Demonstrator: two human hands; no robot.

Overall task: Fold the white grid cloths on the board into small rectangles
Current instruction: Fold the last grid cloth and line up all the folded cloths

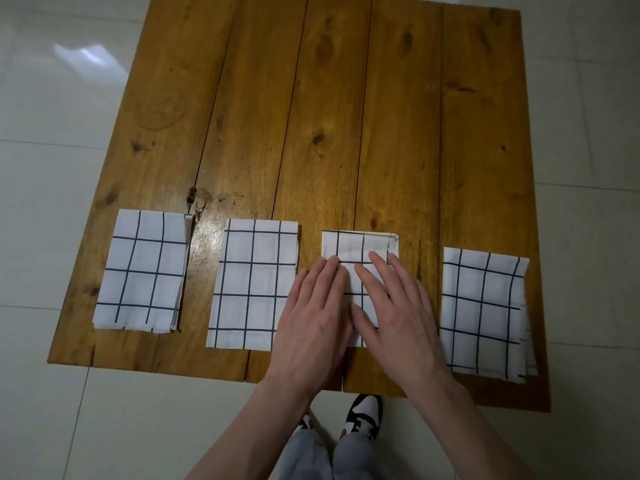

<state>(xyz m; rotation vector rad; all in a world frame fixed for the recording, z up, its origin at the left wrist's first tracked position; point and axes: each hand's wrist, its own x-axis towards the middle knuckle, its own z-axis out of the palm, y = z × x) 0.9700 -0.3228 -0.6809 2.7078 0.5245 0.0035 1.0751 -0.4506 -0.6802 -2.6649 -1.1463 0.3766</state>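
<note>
Several white cloths with dark grid lines lie folded in a row along the near edge of the wooden board (311, 98). The far-left cloth (143, 271) and the second cloth (251, 284) lie flat as rectangles. On the third cloth (360, 245) both hands press palm down with fingers stretched flat. My left hand (311, 320) covers its left part and my right hand (398, 306) its right part, hiding most of it. The fourth cloth (483, 313) lies at the right, with its layered edges showing at its right side.
The board is made of several planks with dark gaps and sits low above a pale tiled floor (52, 133). Below the board's near edge I see grey trouser legs and a black-and-white shoe (363, 414).
</note>
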